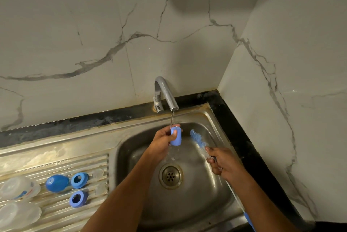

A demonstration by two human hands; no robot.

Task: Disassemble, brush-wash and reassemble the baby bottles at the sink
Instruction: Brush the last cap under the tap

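Stainless steel sink (210, 199) occupies the lower centre of the frame, its drain (170, 176) near the middle of the basin. A chrome tap (165, 93) stands at the back rim, and a thin stream of water (171, 119) runs from its spout.

Left hand (162, 141), centre frame, grasps a light blue bottle cap (176, 136) directly under the stream, thumb on its near side and fingers curled round the far side. The cap sits at the fingertips, above the basin and clear of the drain.

Right hand (222, 164), right of centre and lower than the left, is clenched round the handle of a bottle brush (198, 138). The blue bristle head points up and to the left, just beside the cap but not touching it. The handle runs down past the wrist toward the lower right edge.

On the ribbed steel draining board (56, 158) of the worktop, lower left of the frame, well apart from both hands: a dark blue domed cap (56, 183), two blue screw rings (79, 180) (78, 199) one above the other, two clear teats (97, 173) to their right, hard to make out, and two clear bottle bodies (16, 187) lying at the left edge.

Marble-patterned wall tiles (93, 34) fill the upper frame.
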